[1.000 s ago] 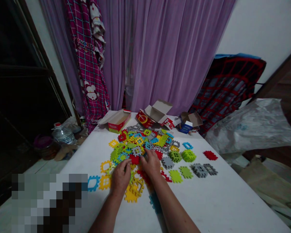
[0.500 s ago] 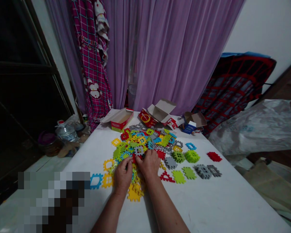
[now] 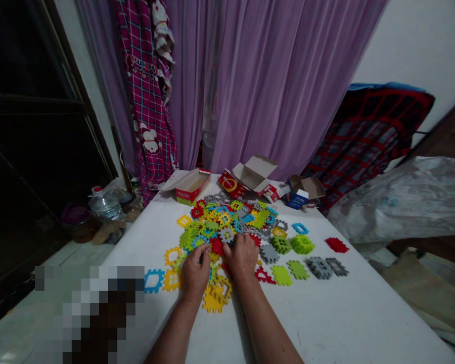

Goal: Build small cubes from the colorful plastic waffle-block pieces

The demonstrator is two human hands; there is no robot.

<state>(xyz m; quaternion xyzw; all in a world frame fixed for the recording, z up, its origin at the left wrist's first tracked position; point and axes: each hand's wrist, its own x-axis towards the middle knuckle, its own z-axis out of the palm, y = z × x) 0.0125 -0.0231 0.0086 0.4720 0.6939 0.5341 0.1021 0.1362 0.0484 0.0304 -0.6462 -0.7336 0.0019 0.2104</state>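
1. Can see a loose heap of toothed plastic pieces [image 3: 212,225] spread over the middle of the white table [image 3: 296,323], mixed in red, yellow, green, blue and gray.
2. Near the fingers, at the heap's near side, can pick out a gray frame piece [image 3: 226,234], with a red piece [image 3: 217,246] just below, between the two hands.
3. Right hand [image 3: 242,253]: laid palm down over the heap, fingers bent toward the gray frame piece; cannot tell whether gripping anything.
4. Left hand [image 3: 195,268]: half curled at the heap's left side, thumb and forefinger close together near the red piece; cannot tell whether pinching something.
5. Between the forearms, can see yellow pieces [image 3: 212,299] overlapping.
6. Left of the left hand, can see a yellow window piece [image 3: 172,279] beside a blue frame [image 3: 153,281].
7. Right of the right hand, can see a red triangle [image 3: 264,275], two light green squares [image 3: 281,275], green stacks [image 3: 302,244] and a gray stack [image 3: 318,268]; farther out, a red stack [image 3: 337,245].
8. At the far edge, can see opened cartons [image 3: 189,191], then a purple curtain [image 3: 288,76] behind.
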